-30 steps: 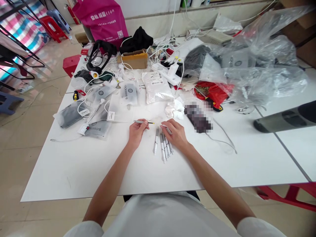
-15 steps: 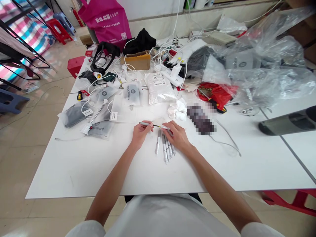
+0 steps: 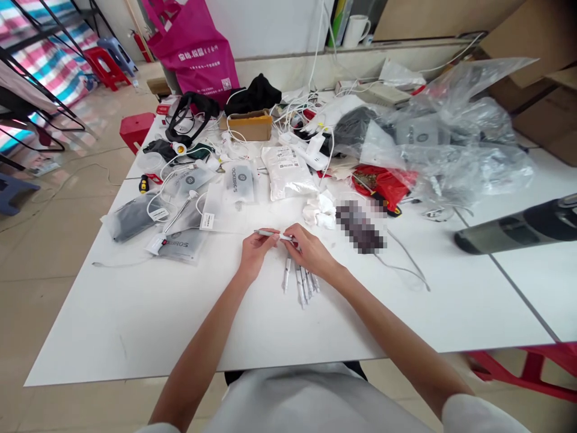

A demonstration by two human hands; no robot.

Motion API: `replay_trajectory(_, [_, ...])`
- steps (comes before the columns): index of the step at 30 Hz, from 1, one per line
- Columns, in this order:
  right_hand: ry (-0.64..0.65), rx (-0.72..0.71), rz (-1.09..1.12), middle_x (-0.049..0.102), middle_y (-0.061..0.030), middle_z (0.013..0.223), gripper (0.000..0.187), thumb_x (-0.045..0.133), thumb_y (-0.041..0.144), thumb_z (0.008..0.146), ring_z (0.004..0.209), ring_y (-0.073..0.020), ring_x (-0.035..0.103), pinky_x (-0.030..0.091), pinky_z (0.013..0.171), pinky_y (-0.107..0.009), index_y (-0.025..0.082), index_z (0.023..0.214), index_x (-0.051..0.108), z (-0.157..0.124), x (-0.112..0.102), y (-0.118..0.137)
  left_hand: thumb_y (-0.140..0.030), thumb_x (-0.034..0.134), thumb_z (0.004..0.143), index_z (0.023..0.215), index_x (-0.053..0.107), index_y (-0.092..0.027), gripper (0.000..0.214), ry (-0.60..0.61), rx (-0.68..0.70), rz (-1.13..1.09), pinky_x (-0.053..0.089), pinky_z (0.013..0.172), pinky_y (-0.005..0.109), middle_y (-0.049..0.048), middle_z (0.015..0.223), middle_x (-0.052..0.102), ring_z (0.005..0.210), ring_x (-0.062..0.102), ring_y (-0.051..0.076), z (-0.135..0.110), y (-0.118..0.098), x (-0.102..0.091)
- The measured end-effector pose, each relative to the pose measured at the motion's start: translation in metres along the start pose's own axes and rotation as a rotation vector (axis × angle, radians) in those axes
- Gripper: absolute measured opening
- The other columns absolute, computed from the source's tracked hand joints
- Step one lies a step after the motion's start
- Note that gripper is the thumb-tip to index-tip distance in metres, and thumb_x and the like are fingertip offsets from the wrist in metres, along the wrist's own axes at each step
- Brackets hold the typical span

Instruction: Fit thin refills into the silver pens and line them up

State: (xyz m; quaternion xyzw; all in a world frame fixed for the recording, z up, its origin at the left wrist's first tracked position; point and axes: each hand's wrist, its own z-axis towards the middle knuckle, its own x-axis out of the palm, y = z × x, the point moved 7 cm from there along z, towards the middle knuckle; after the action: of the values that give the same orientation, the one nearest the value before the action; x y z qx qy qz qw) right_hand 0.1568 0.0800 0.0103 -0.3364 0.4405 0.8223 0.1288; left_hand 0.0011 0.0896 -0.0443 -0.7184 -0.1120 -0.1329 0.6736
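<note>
My left hand (image 3: 256,255) and my right hand (image 3: 311,251) meet over the white table (image 3: 135,325), both pinching a slim grey-and-silver pen (image 3: 270,233). Its near end sticks out left of my left fingers, and its middle is partly covered by my fingertips. Just below my right hand, several similar silver pens (image 3: 302,287) lie fanned out on the tabletop, nearly touching my right wrist side. One of them lies apart on the left of the group.
Around the hands lie crumpled white tissue (image 3: 319,212), a pixelated dark object (image 3: 359,227), printed plastic pouches (image 3: 180,240), a white bag (image 3: 287,173), tangled white cables (image 3: 297,111), clear plastic sheeting (image 3: 455,144) and a dark cylindrical device (image 3: 518,231) at the right.
My hands have closed together, and the thin yellow-tipped part held in my left hand no longer shows; the pen now spans both hands. The view has tilted slightly.
</note>
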Motion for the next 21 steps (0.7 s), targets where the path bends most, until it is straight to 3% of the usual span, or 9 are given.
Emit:
replay_trajectory(5, [0.07,-0.055,-0.143,0.067,-0.0066,0.109,0.024,0.044,0.039,0.112,0.075,-0.0146,0.062,0.042,0.062,-0.027,0.023,0.113,0.062,0.04,0.003,0.018,-0.039,0.089,0.079,0.096,0.081,-0.02,0.027,-0.109,-0.02,-0.248,0.053,0.081,0.029,0.0047,0.097,0.074,0.089,0.066,0.014,0.007,-0.002,-0.017])
replay_trajectory(9, [-0.004,-0.023,-0.055,0.064,-0.0063,0.108,0.024,0.046,0.041,0.111,0.081,-0.0154,0.063,0.045,0.067,-0.027,0.022,0.115,0.06,0.051,0.018,0.014,-0.04,0.089,0.079,0.094,0.08,-0.02,0.027,-0.154,0.01,-0.291,0.053,0.084,0.029,0.0041,0.102,0.074,0.093,0.067,0.014,0.011,-0.008,-0.027])
replay_trajectory(15, [-0.087,-0.081,-0.005,0.063,-0.0062,0.102,0.017,0.052,0.038,0.108,0.076,-0.0158,0.06,0.047,0.066,-0.028,0.022,0.107,0.058,0.031,0.018,-0.004,-0.038,0.091,0.076,0.095,0.082,-0.019,0.028,-0.115,0.002,-0.185,0.053,0.081,0.029,0.0047,0.098,0.075,0.081,0.065,0.012,0.008,-0.003,-0.02])
replay_trajectory(18, [-0.088,-0.154,-0.085,0.067,-0.0063,0.097,0.016,0.05,0.032,0.11,0.077,-0.0164,0.063,0.049,0.07,-0.029,0.023,0.111,0.063,0.012,0.008,-0.005,-0.036,0.09,0.077,0.094,0.083,-0.02,0.024,-0.04,-0.002,-0.093,0.053,0.082,0.031,0.0051,0.101,0.075,0.078,0.063,0.012,0.003,-0.002,-0.008])
replay_trajectory(21, [-0.09,-0.129,-0.072,0.067,-0.0063,0.096,0.015,0.054,0.033,0.108,0.075,-0.0165,0.063,0.05,0.067,-0.028,0.023,0.118,0.06,-0.008,0.002,-0.011,-0.035,0.088,0.079,0.095,0.084,-0.02,0.022,0.045,-0.017,-0.018,0.052,0.087,0.033,0.006,0.102,0.074,0.084,0.064,0.015,-0.005,-0.001,0.005])
